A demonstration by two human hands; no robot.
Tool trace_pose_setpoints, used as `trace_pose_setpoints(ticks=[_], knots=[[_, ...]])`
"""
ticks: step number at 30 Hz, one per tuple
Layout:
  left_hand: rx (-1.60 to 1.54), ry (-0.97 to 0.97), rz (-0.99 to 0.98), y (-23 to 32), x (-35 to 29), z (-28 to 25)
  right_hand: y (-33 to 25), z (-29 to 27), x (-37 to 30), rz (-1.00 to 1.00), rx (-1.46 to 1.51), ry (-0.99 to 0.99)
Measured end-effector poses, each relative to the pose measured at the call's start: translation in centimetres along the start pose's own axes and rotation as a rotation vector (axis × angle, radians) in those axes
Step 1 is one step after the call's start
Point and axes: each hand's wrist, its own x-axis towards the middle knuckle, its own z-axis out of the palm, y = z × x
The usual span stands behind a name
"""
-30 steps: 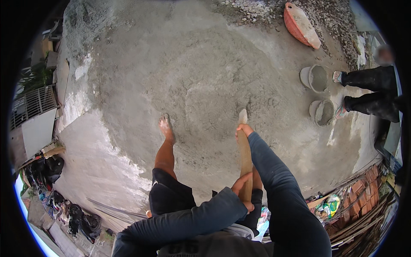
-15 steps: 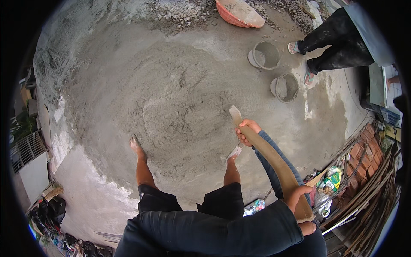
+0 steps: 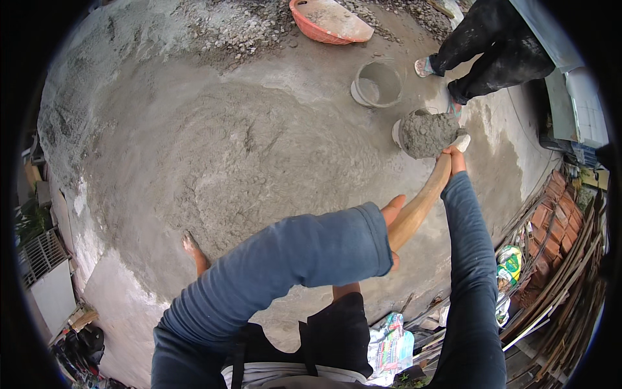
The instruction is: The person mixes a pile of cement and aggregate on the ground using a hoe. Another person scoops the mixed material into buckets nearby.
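My left hand (image 3: 393,209) is wrapped round the thick wooden handle of a hoe (image 3: 418,211), its arm reaching across my body. Further along, close to the hoe's head, my right hand (image 3: 456,159) grips the same handle. A heap of wet grey concrete (image 3: 427,134) sits at the head end, over the mouth of the nearer bucket (image 3: 404,133). It covers the blade, so I cannot tell where the blade ends. The wide mound of wet concrete mix (image 3: 246,149) lies on the ground ahead and left, beside my bare foot (image 3: 188,244).
A second bucket (image 3: 377,84) stands beyond, with a red basin (image 3: 330,26) near gravel (image 3: 246,29). Another person's sandalled feet (image 3: 424,67) are close to the buckets. Stacked red tiles (image 3: 554,217) and long wooden strips (image 3: 564,285) line the right side.
Both hands have swung the hoe forward and right, from beside my right leg to the nearer bucket. Concrete now heaps over that bucket's mouth. My left arm stretches further out.
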Motion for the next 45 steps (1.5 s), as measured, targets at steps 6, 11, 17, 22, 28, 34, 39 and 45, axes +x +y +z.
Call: trace_pose_setpoints(ticks=[6, 11, 17, 22, 28, 34, 39, 45], knots=[[0.469, 0.265, -0.324, -23.2, 7.1, 6.1, 8.9, 5.6, 5.7, -0.193, -0.14, 0.333], [-0.09, 0.532, -0.749, -33.0, 9.7, 13.9, 11.9, 7.5, 1.1, -0.455, -0.332, 0.564], [-0.127, 0.306, -0.399, -26.7, -0.6, 17.3, 8.6, 10.4, -14.1, -0.357, 0.034, 0.255], [-0.627, 0.206, -0.232, -21.8, -15.1, 16.9, 12.1, 19.9, -20.0, -0.168, -0.066, 0.063], [-0.762, 0.624, 0.003, -28.2, -19.7, 11.9, 19.5, 35.4, -14.4, -0.1, -0.254, -0.035], [-1.08, 0.587, -0.385, -30.4, -22.4, 9.2, 24.7, 45.9, -11.9, -0.028, -0.529, -0.111], [-1.285, 0.648, -0.518, -26.8, -30.4, 11.3, 31.6, 47.8, -17.0, 0.062, -0.689, -0.209], [-1.186, 0.732, -0.369, -19.8, -35.4, 13.4, 37.2, 40.5, -24.0, 0.472, -0.554, -0.261]])
